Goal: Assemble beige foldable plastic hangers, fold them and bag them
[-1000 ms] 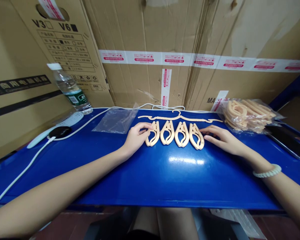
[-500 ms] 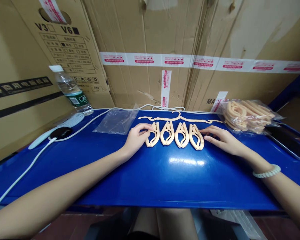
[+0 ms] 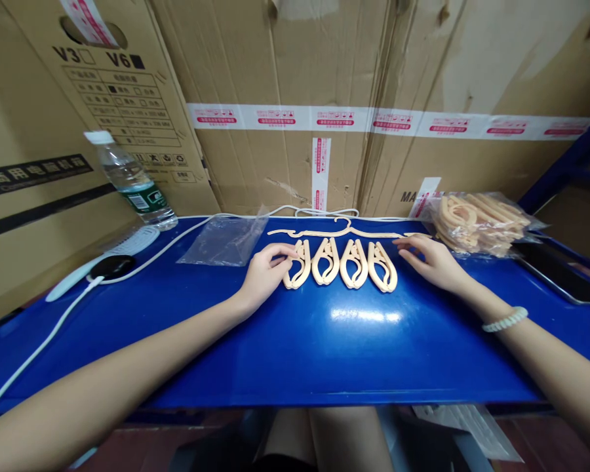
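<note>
A row of several folded beige clothes hangers (image 3: 354,265) lies on the blue table. At the row's left end, my left hand (image 3: 267,270) has its thumb and index finger closed on the edge of the leftmost folded hanger (image 3: 299,272); its other fingers are partly hidden. My right hand (image 3: 430,259) is open, palm down, to the right of the row and apart from the rightmost folded hanger (image 3: 383,269). Its fingertips are by the right arm of an unfolded hanger (image 3: 319,233), which lies behind the row with its hook pointing away, and partly cover that arm.
A clear bag of folded hangers (image 3: 482,223) sits at the right, near a dark phone-like slab (image 3: 565,272). Leftward are a flat plastic bag (image 3: 221,242), a water bottle (image 3: 132,183), a black device (image 3: 112,267) and a white cable (image 3: 177,244). Cardboard boxes (image 3: 275,170) stand behind.
My right hand has moved away from the rightmost folded hanger, up toward the unfolded hanger's right end. My left hand stays at the leftmost one. The whole view has shifted slightly.
</note>
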